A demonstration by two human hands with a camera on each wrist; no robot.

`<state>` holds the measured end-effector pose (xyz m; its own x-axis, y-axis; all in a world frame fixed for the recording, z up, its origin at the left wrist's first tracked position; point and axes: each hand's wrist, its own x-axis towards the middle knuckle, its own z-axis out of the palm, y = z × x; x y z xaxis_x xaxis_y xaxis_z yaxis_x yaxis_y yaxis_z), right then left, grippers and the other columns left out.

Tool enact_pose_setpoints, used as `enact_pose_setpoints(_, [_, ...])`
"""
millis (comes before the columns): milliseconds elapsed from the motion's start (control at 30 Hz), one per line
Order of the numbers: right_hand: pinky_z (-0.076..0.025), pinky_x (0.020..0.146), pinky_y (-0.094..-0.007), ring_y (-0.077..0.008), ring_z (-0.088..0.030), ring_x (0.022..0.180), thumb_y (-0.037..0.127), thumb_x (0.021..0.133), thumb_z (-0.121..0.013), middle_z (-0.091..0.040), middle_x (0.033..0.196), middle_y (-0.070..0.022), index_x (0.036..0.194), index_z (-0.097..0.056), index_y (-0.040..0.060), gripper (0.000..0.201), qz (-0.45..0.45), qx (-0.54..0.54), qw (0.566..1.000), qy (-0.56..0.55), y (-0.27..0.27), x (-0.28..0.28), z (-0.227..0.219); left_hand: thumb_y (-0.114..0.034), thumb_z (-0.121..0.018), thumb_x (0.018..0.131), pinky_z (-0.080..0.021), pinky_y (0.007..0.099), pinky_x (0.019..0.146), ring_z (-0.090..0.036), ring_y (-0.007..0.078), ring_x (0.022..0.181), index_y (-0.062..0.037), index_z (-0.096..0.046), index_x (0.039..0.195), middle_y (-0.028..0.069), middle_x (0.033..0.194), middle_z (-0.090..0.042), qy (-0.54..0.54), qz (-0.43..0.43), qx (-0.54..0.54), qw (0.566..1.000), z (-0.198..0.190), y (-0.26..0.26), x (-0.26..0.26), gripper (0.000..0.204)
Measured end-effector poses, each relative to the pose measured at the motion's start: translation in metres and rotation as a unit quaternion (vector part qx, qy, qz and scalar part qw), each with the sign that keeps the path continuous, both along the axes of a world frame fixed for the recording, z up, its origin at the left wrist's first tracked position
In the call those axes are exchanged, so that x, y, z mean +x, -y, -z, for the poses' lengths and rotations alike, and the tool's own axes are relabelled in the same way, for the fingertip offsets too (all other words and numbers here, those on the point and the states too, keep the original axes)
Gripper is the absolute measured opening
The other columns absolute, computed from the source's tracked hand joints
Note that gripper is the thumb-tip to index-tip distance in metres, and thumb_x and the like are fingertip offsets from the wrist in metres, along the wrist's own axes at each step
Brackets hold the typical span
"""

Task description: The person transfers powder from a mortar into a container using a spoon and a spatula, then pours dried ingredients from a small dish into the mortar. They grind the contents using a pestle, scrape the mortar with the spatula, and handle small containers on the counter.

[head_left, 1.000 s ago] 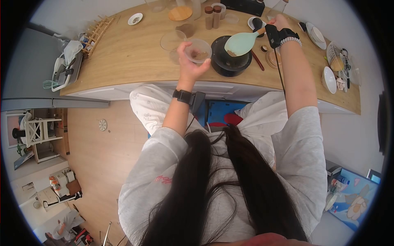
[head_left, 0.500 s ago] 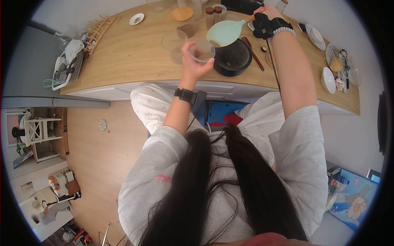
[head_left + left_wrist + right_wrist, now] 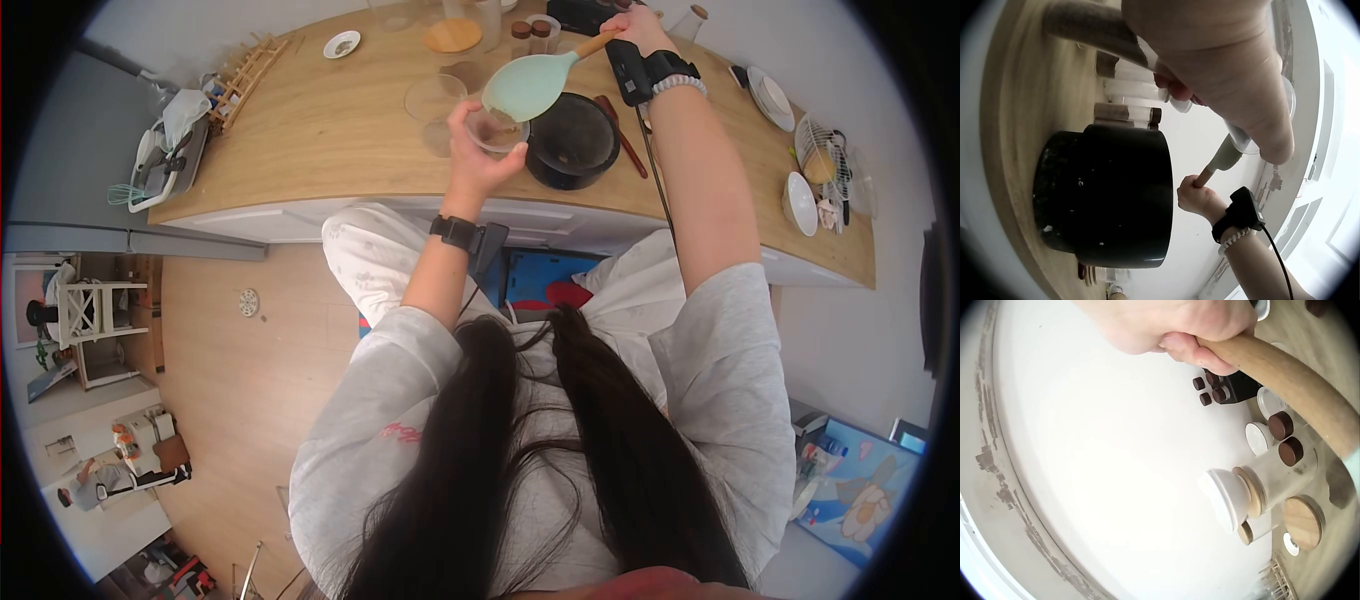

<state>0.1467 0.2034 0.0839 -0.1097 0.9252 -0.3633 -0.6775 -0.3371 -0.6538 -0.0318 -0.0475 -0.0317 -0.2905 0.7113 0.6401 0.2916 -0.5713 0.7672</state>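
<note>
My left hand (image 3: 480, 168) holds a small clear plastic bowl (image 3: 498, 144) with brown bits in it, fingers and thumb around its sides. My right hand (image 3: 640, 30) grips the wooden handle (image 3: 1297, 381) of a pale green silicone spoon (image 3: 532, 84). In the head view, the spoon's tip overlaps the bowl's far rim, with brown crumbs near the tip. A black pot (image 3: 574, 142) stands on the counter just right of the bowl; the left wrist view shows its dark side wall (image 3: 1125, 200).
Brown-capped jars (image 3: 530, 36) and a wooden-lidded jar (image 3: 453, 36) stand farther back. A clear round container (image 3: 436, 98) is left of the bowl. Dark red chopsticks (image 3: 624, 138) lie right of the pot. A white bowl (image 3: 800, 204) and wire basket (image 3: 822, 145) sit at the far right.
The right hand has moved left and back, carrying the spoon from over the pot to the clear bowl. The left hand has shifted slightly right with the bowl.
</note>
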Motion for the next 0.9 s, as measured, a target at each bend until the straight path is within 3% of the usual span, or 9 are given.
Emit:
enact_pose_setpoints(233, [-0.024, 0.034, -0.0277, -0.0117, -0.025, 0.035, 0.025, 0.093, -0.040, -0.027, 0.046, 0.0027, 0.064, -0.034, 0.0171, 0.030, -0.008, 0.042, 0.997, -0.063, -0.010, 0.004, 0.007, -0.020, -0.076, 0.065, -0.048, 0.0339, 0.075, -0.055, 0.0223, 0.089, -0.0060, -0.027, 0.123, 0.0122, 0.114, -0.037, 0.029, 0.016, -0.004, 0.999, -0.002, 0.001, 0.000, 0.076])
enact_pose_setpoints(333, [-0.023, 0.034, -0.0271, -0.0110, -0.024, 0.035, 0.025, 0.093, -0.040, -0.024, 0.045, 0.0038, 0.061, -0.032, 0.0176, 0.034, -0.036, 0.078, 0.988, -0.127, -0.005, 0.010, 0.004, -0.020, -0.075, 0.066, -0.048, 0.0342, 0.076, -0.055, 0.0222, 0.089, -0.0062, -0.026, 0.123, 0.0121, 0.113, -0.037, 0.033, 0.016, 0.008, 0.999, -0.001, -0.001, -0.001, 0.076])
enact_pose_setpoints(400, [-0.024, 0.035, -0.0264, -0.0105, -0.025, 0.035, 0.029, 0.094, -0.041, -0.024, 0.045, 0.0043, 0.059, -0.031, 0.0179, 0.038, -0.105, 0.098, 0.963, -0.229, -0.012, 0.017, 0.008, -0.021, -0.075, 0.066, -0.048, 0.0344, 0.076, -0.055, 0.0225, 0.089, -0.0064, -0.026, 0.123, 0.0124, 0.113, -0.038, 0.026, 0.011, 0.003, 1.000, -0.002, 0.000, -0.002, 0.077])
enact_pose_setpoints(433, [-0.024, 0.035, -0.0264, -0.0105, -0.025, 0.035, 0.029, 0.094, -0.041, -0.024, 0.045, 0.0043, 0.059, -0.031, 0.0179, 0.038, -0.105, 0.098, 0.963, -0.229, -0.007, 0.016, 0.004, -0.021, -0.075, 0.066, -0.048, 0.0346, 0.077, -0.055, 0.0227, 0.090, -0.0066, -0.025, 0.123, 0.0126, 0.112, -0.039, 0.020, 0.007, -0.001, 1.000, -0.003, 0.001, -0.002, 0.077])
enact_pose_setpoints(500, [-0.024, 0.036, -0.0261, -0.0107, -0.024, 0.035, 0.033, 0.093, -0.043, -0.023, 0.045, 0.0037, 0.058, -0.031, 0.0172, 0.040, -0.020, 0.132, 0.981, -0.142, 0.017, 0.010, -0.016, -0.021, -0.075, 0.067, -0.048, 0.0351, 0.077, -0.054, 0.0230, 0.092, -0.0069, -0.024, 0.124, 0.0129, 0.112, -0.041, 0.018, 0.015, 0.004, 1.000, -0.002, 0.000, -0.002, 0.078])
enact_pose_setpoints(700, [-0.022, 0.035, -0.0266, -0.0112, -0.020, 0.035, 0.037, 0.093, -0.046, -0.021, 0.045, 0.0029, 0.059, -0.032, 0.0159, 0.042, 0.037, 0.210, 0.970, -0.114, 0.076, 0.003, -0.059, -0.025, -0.076, 0.067, -0.047, 0.0366, 0.081, -0.053, 0.0238, 0.099, -0.0079, -0.022, 0.125, 0.0138, 0.113, -0.045, 0.027, 0.032, 0.019, 0.999, -0.002, -0.001, 0.001, 0.082])
enact_pose_setpoints(833, [-0.021, 0.035, -0.0269, -0.0117, -0.018, 0.035, 0.038, 0.093, -0.045, -0.018, 0.045, 0.0027, 0.058, -0.031, 0.0158, 0.044, 0.035, 0.237, 0.963, -0.124, 0.106, 0.009, -0.075, -0.028, -0.077, 0.066, -0.047, 0.0361, 0.081, -0.052, 0.0235, 0.099, -0.0076, -0.022, 0.126, 0.0139, 0.114, -0.046, 0.024, 0.023, 0.009, 0.999, 0.000, 0.000, 0.000, 0.084])
enact_pose_setpoints(900, [-0.023, 0.034, -0.0256, -0.0098, -0.023, 0.034, 0.034, 0.093, -0.048, -0.025, 0.044, 0.0037, 0.059, -0.035, 0.0155, 0.041, 0.029, 0.303, 0.936, -0.178, 0.114, 0.018, -0.074, -0.029, -0.077, 0.065, -0.047, 0.0354, 0.080, -0.052, 0.0227, 0.096, -0.0075, -0.023, 0.126, 0.0132, 0.114, -0.045, 0.025, 0.015, 0.004, 1.000, 0.004, -0.001, -0.001, 0.084])
